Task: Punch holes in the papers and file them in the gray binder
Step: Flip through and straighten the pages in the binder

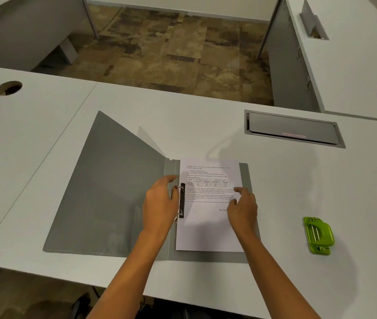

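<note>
Open gray binder holds printed paper.

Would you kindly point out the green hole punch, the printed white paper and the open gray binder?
green hole punch (318,234): head view, its handle.
printed white paper (208,233): head view, blank lower part.
open gray binder (109,192): head view, inside of the opened cover.

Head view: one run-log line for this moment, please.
stage: filing | open gray binder: flat on white desk | printed white paper sheet: on rings | left hand: at ring clip | right hand: on sheet | green hole punch: idle, right
</note>
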The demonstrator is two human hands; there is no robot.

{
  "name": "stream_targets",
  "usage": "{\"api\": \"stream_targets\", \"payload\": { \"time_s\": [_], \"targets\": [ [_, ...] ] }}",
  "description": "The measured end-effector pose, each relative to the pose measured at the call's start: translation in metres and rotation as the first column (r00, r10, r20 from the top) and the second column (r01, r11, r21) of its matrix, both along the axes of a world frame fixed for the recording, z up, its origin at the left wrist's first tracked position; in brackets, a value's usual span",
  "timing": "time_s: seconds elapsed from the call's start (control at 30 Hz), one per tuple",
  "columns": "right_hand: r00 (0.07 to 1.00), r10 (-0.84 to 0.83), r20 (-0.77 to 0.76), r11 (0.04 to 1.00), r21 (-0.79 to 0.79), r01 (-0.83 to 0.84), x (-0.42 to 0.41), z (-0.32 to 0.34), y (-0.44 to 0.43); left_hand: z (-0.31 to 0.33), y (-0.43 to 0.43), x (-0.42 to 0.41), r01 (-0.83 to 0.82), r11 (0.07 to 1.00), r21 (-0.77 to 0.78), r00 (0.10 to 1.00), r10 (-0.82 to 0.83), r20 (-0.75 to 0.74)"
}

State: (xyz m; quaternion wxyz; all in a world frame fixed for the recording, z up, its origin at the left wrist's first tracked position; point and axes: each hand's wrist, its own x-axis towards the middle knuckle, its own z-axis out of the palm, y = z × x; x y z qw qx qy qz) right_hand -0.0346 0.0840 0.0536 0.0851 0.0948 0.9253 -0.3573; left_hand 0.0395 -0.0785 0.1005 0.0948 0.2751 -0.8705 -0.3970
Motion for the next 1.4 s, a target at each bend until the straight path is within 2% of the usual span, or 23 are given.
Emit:
{"api": "stream_targets", "payload": {
  "time_s": [0.23,0.3,0.47,0.6,0.73,0.87,0.97,1.1,1.23,1.33,1.4],
  "targets": [
    [0.971,0.197,-0.137,0.976,-0.071,-0.208,0.032,0.008,-0.024,0.022,-0.018,0.001,-0.106,0.971,-0.214,0.988,0.078,-0.133],
    [0.957,0.244,-0.158,0.962,-0.087,-0.259,0.04,0.011,-0.031,0.032,-0.024,0.002,-0.168,0.944,-0.285,0.979,0.125,-0.163],
    [0.927,0.333,-0.175,0.93,-0.103,-0.353,0.053,0.016,-0.046,0.056,-0.042,0.006,-0.319,0.839,-0.441,0.947,0.294,-0.127],
    [0.911,0.369,-0.182,0.914,-0.108,-0.392,0.058,0.024,-0.055,0.065,-0.056,0.013,-0.417,0.791,-0.448,0.885,0.465,-0.004],
    [0.907,0.374,-0.196,0.9,-0.16,-0.406,0.059,0.034,-0.058,0.075,-0.067,0.019,-0.437,0.817,-0.375,0.839,0.521,0.156],
    [0.921,0.328,-0.208,0.901,-0.222,-0.371,0.055,0.045,-0.055,0.088,-0.064,0.024,-0.424,0.829,-0.366,0.861,0.494,0.123],
    [0.949,0.249,-0.194,0.897,-0.324,-0.302,0.05,0.051,-0.051,0.104,-0.057,0.027,-0.407,0.876,-0.259,0.904,0.426,0.022],
    [0.971,0.189,-0.143,0.877,-0.421,-0.233,0.04,0.063,-0.043,0.126,-0.045,0.028,-0.297,0.954,0.043,0.95,0.3,-0.087],
    [0.98,0.172,-0.099,0.817,-0.541,-0.198,0.032,0.077,-0.033,0.129,-0.037,0.022,-0.054,0.912,0.406,0.976,0.133,-0.17],
    [0.98,0.196,0.033,0.694,-0.711,-0.115,0.027,0.095,-0.027,0.111,-0.024,0.014,0.096,0.88,0.466,0.987,-0.022,-0.161],
    [0.971,0.226,0.075,0.637,-0.765,-0.089,0.022,0.105,-0.02,0.09,-0.013,0.008,0.15,0.877,0.456,0.983,-0.084,-0.161]
  ]
}}
